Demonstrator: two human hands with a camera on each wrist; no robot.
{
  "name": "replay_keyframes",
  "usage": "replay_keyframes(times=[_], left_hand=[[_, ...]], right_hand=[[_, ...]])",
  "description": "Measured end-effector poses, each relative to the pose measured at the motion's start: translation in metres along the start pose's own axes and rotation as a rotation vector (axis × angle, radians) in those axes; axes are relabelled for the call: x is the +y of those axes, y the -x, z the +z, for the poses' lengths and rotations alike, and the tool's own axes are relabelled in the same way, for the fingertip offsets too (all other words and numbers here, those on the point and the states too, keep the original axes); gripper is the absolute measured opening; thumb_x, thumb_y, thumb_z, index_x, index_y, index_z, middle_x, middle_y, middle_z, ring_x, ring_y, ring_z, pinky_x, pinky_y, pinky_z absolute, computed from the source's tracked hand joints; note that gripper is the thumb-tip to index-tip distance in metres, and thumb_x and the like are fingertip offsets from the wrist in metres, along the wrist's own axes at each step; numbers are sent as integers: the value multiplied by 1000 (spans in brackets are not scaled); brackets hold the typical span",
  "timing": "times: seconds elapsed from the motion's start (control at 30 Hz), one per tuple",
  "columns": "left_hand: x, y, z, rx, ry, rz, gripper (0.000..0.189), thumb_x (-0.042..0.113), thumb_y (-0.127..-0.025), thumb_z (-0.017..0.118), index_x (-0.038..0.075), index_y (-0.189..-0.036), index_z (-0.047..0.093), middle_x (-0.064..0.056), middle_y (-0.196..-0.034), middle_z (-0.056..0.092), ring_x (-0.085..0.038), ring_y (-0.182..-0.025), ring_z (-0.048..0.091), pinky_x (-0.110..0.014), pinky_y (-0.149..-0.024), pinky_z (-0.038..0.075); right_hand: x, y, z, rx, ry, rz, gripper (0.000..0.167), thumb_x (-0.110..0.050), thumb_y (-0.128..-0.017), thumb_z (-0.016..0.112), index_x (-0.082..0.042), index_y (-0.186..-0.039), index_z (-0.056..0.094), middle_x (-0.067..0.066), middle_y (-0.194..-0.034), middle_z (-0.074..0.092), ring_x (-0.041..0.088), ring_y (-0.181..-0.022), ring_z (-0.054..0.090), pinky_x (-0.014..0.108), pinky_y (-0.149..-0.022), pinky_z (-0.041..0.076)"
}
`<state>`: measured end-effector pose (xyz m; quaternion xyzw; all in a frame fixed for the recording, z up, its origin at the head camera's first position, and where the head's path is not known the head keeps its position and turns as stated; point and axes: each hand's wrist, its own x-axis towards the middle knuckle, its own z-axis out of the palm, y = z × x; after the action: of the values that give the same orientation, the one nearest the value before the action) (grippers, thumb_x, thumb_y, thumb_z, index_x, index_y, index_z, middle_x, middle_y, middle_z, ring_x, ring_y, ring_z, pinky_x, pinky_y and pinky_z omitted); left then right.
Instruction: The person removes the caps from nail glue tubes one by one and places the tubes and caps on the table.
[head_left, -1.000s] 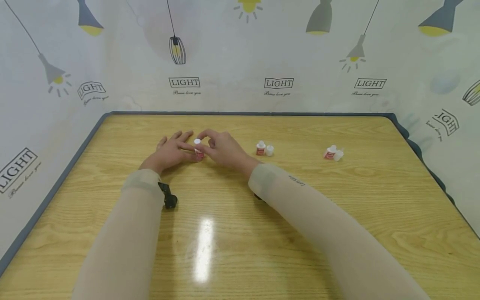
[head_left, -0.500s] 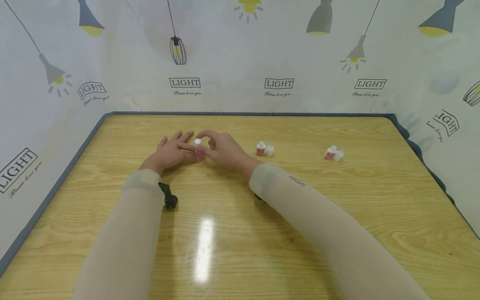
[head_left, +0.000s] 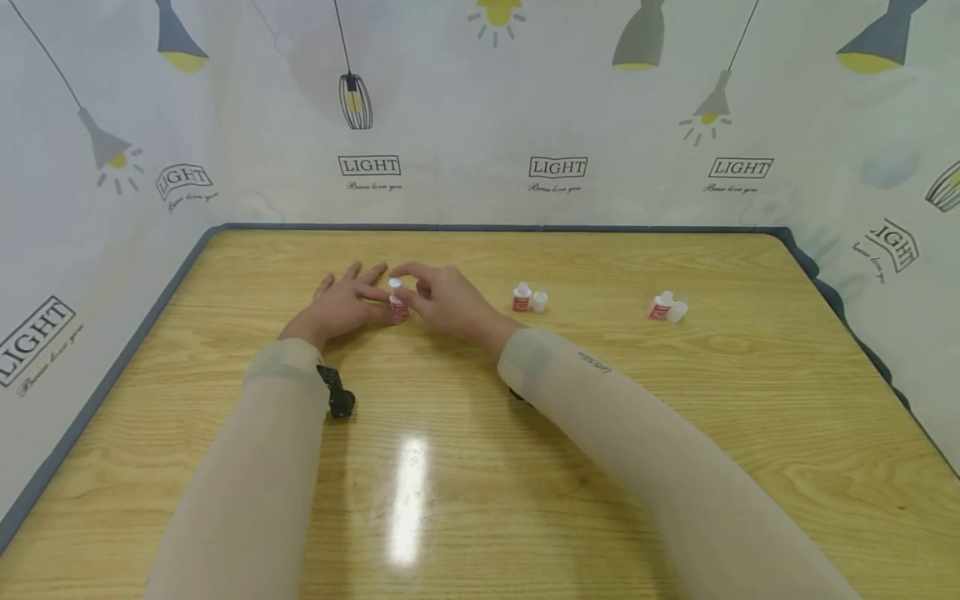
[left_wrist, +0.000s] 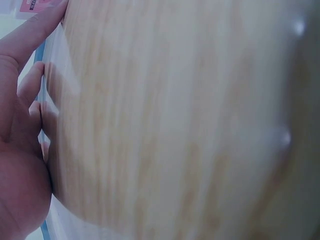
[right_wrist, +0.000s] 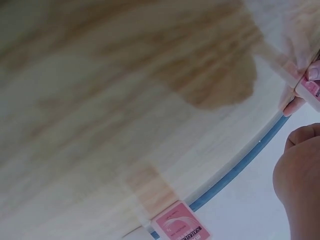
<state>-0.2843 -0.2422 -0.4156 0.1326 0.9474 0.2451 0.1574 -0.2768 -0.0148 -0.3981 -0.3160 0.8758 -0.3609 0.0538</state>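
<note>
A small nail glue bottle (head_left: 400, 309) with a pink-red label stands upright on the wooden table, left of centre. My left hand (head_left: 345, 302) lies low beside it, other fingers spread, and pinches its base between thumb and index finger. At its top, my right hand (head_left: 453, 300) pinches the white cap (head_left: 394, 283) with thumb and index finger. Only a corner of the pink label (left_wrist: 31, 5) shows in the left wrist view. In the right wrist view the held bottle (right_wrist: 312, 89) is cut off by the edge, near my right hand (right_wrist: 305, 175).
Right of my hands stands a second nail glue bottle (head_left: 521, 298) with a white cap (head_left: 540, 302) beside it. Farther right is a third bottle (head_left: 661, 306), its loose cap (head_left: 677, 312) leaning close. A dark blue edging (head_left: 480, 226) runs along the table's back, below a printed wall.
The right thumb and index finger have shifted very slightly around the cap. The left hand, the arms and the other bottles stay where they were.
</note>
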Motion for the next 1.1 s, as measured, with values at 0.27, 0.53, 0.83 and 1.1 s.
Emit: replay_keyframes(times=[0.27,0.53,0.83,1.1], left_hand=[[0,0,0,7,1,2,56,59,-97,69,26,-142,70,-6,-181,13,-41,-168,-9,-68,-130,-15],[2,0,0,8,-4,0,59,62,-96,70,26,-143,70,-5,-181,13,-40,-168,-9,-69,-130,-15],[1,1,0,6,6,-7,62,66,-94,70,27,-143,69,-4,-181,13,-39,-168,-10,-68,-130,-16],[1,0,0,14,0,-5,58,61,-96,70,26,-142,70,-6,-181,14,-40,-168,-9,-68,-130,-15]], right_hand=[[-1,-1,1,0,-10,49,44,-43,-110,59,-17,-145,58,-3,-63,44,10,-50,37,23,-50,32],[2,1,0,19,-26,26,34,-40,-109,61,-18,-134,60,-4,-61,43,10,-50,35,22,-50,32],[2,0,-1,-1,13,-27,36,-33,-111,58,-16,-143,61,-1,-64,49,10,-52,38,22,-53,33],[2,-1,1,17,-16,-1,39,-41,-109,61,-15,-138,58,-4,-59,44,9,-47,35,22,-48,30]])
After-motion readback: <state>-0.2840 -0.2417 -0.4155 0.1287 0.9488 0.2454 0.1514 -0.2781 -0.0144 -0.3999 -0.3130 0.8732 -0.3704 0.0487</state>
